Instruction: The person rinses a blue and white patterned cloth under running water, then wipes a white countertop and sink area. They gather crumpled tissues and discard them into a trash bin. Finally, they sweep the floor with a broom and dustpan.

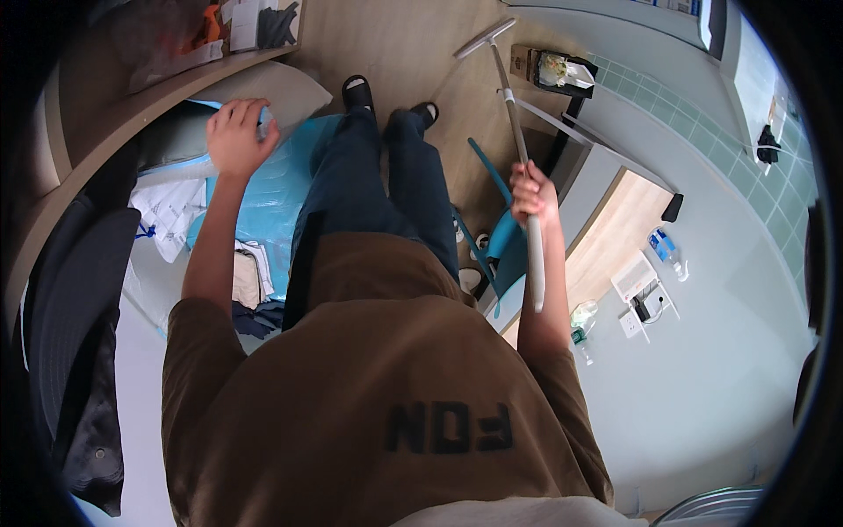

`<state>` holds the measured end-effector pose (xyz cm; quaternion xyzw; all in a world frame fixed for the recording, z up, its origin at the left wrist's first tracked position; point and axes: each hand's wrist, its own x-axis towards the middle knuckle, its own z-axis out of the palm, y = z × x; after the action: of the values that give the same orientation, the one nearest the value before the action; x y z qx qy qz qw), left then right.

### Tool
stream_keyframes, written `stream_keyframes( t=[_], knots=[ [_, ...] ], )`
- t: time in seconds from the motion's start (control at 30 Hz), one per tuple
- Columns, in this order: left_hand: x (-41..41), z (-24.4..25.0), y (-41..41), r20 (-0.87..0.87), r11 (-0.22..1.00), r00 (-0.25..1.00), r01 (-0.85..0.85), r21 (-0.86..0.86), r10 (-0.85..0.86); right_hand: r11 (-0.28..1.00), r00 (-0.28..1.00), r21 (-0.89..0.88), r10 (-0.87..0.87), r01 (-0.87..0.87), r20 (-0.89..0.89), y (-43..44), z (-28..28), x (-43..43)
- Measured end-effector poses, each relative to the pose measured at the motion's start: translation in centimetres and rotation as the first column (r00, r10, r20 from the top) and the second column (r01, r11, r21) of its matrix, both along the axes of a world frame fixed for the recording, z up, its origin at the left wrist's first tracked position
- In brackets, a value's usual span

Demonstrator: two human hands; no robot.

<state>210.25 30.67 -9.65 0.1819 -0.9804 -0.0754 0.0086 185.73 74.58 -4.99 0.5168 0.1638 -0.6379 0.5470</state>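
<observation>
My left hand (238, 137) has its fingers curled over the corner of a clear plastic storage bag (178, 155) with a light blue edge, the thumb on the other side; the fingers partly hide the grip. In my right hand (535, 192) is the long handle of a flat-headed floor squeegee or mop (516, 122). Its wide, narrow head (485, 38) lies on or close to the wood-look floor (408, 39), beyond my feet. The handle's pale grip end (535, 277) extends back along my right forearm.
Left are a shelf (164, 85), turquoise plastic-wrapped bedding (253, 197), folded clothes (247, 280) and dark garments (79, 303). Right are a turquoise folding chair or stool (507, 240), shoes (469, 280), a wood-topped cabinet (612, 224) and an open cardboard box (523, 62). Black slippers (357, 92) are on my feet.
</observation>
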Motion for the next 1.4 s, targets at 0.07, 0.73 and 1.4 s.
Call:
stream_keyframes(
  t=[0.07,0.73,1.4],
  knots=[
    [0.0,0.0,0.0,0.005,1.000,1.000,0.003,-0.003,-0.003,0.956,0.969,-0.154,-0.244,0.248,0.047,-0.1,-1.9,-2.0],
    [-1.0,0.1,0.6,0.101,0.999,0.995,-0.022,-0.030,0.025,0.962,0.977,0.171,-0.204,0.212,-0.061,7.3,-2.3,-8.6],
    [-2.0,-0.1,0.7,0.207,0.997,0.978,-0.013,-0.078,0.029,0.887,0.969,0.395,-0.191,0.238,-0.156,8.5,-8.2,-22.8]
  ],
)
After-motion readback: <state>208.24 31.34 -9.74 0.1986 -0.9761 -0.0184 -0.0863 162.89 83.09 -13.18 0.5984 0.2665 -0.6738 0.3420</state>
